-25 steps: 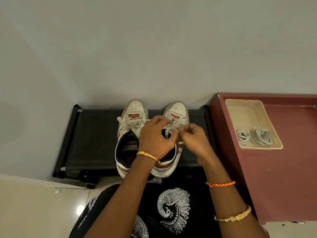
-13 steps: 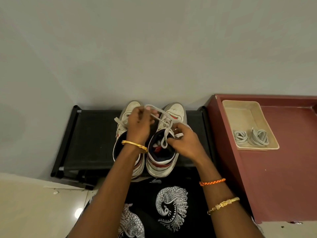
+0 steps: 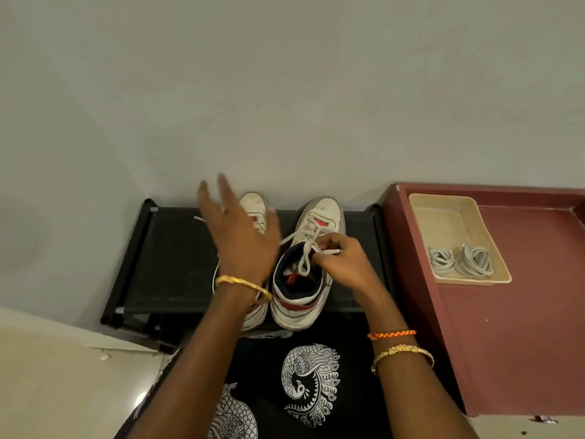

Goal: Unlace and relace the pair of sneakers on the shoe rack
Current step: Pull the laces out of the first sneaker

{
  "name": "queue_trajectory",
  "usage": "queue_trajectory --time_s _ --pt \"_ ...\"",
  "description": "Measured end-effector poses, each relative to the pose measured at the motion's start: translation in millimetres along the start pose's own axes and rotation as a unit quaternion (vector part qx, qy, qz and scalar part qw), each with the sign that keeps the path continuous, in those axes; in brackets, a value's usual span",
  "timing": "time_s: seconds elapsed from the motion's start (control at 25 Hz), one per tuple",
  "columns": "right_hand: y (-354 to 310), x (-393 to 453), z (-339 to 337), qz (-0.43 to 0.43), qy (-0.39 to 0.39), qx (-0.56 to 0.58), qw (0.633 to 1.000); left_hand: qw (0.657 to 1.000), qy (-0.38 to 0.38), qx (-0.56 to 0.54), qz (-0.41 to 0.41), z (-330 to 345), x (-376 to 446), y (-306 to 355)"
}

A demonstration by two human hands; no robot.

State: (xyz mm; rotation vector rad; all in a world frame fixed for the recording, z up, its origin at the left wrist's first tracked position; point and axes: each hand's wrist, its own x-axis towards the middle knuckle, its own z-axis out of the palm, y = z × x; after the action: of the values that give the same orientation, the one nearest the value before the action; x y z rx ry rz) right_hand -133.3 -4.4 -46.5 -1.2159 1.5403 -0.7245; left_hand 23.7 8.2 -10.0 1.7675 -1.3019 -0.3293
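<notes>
Sneakers: left sneaker and right sneaker side by side on black rack.
Left hand: fingers spread, holds nothing, covers left sneaker.
Right hand: pinches lace over right sneaker.
Surroundings: tray with spare laces on red cabinet, right of rack.

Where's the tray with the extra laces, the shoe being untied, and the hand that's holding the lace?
tray (image 3: 443, 217), head view, bare floor of the tray.
right sneaker (image 3: 326, 209), head view, its white toe.
right hand (image 3: 345, 264), head view, back of the hand.
</notes>
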Motion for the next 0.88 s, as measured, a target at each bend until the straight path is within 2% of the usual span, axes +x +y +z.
queue_trajectory --time_s 0.04,0.08,0.16,0.2,0.32,0.44,0.52,0.6,0.72,0.8,0.88 --pt "-3 1 2 0.023 0.001 0.051 0.998 0.994 -0.043 0.070 0.074 10 -6 -3" --pt "-5 2 4 0.042 0.012 0.103 0.994 0.984 -0.099 0.095 0.110 21 -11 -8" --pt "-6 7 9 0.062 0.044 0.175 0.982 0.976 -0.210 0.027 0.057 38 -20 -15" --pt "-7 9 11 0.069 0.054 0.191 0.978 0.971 -0.239 -0.024 0.023 44 -25 -18" --pt "-7 15 13 0.073 0.069 0.193 0.976 0.973 -0.225 -0.049 0.007 54 -33 -26" --pt "-8 17 14 0.032 0.109 0.149 0.982 0.974 -0.219 -0.053 0.003 60 -35 -32" --pt "-13 15 14 0.010 0.135 0.171 0.976 0.974 -0.220 -0.047 0.001 62 -34 -35" --pt "-29 13 3 -0.020 0.165 0.286 0.944 0.977 -0.211 -0.041 -0.013 63 -34 -36" --pt "-63 0 -38 -0.119 0.203 0.489 0.840 0.978 -0.203 -0.032 -0.032 63 -33 -33" --pt "-78 -10 -64 -0.186 0.211 0.559 0.780 0.979 -0.199 -0.034 -0.033 64 -34 -32" --pt "-79 -14 -73 -0.202 0.212 0.562 0.773 0.979 -0.198 -0.037 -0.031 63 -34 -32"
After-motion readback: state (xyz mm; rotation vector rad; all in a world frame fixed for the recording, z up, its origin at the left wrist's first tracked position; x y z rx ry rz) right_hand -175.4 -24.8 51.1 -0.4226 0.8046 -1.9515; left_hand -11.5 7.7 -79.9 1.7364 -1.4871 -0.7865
